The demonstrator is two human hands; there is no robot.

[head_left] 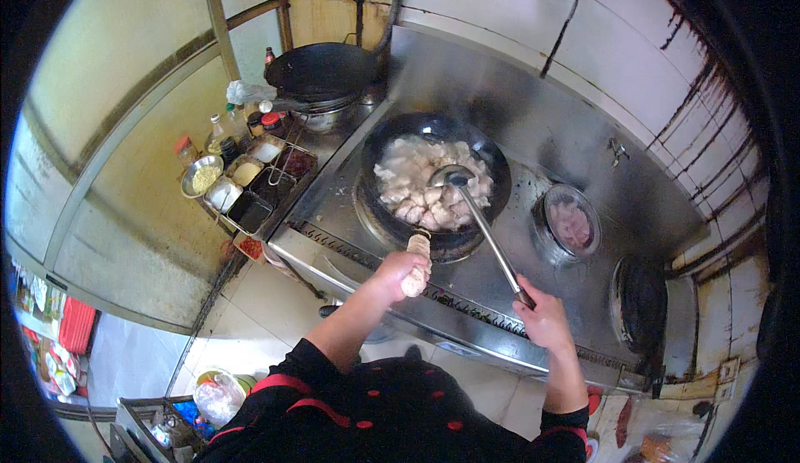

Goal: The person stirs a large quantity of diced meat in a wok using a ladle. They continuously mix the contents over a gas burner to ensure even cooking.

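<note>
My left hand (403,275) grips the cloth-wrapped handle (417,263) of a black wok (497,169) on the steel range. Pale chunks of meat (415,169) fill much of the wok, with some liquid and faint steam about them. In my right hand (545,313) is the dark grip end of a long steel ladle (490,235). The ladle's bowl (453,177) rests among the chunks, right of the wok's middle.
Right of the wok stands a metal pot (570,220) holding pink pieces in cloudy liquid. Seasoning containers (250,210), a small metal bowl (203,177) and bottles crowd the left side. Another black wok (322,69) sits behind them. A dark round lid or pan (640,303) leans far right.
</note>
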